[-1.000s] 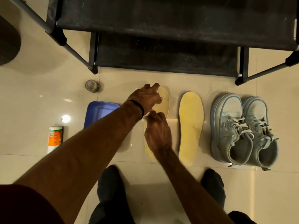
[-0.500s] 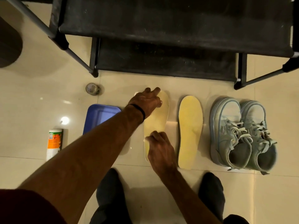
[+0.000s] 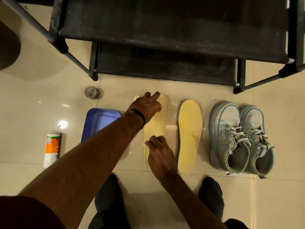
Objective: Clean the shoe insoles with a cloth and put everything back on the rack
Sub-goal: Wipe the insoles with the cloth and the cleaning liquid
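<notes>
Insole point(image 3: 156, 128) under left hand point(image 3: 146, 106) and right hand point(image 3: 160, 156)

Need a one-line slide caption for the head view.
Both hands, left hand and right hand, work on one insole before the rack.

Two yellow insoles point(image 3: 189, 136) flat beside sneakers point(image 3: 239, 139)

A home, likely by an entry: glossy beige tile floor point(image 3: 33, 90), a black fabric shoe rack point(image 3: 165, 30), sneakers point(image 3: 239, 139) beside it.
</notes>
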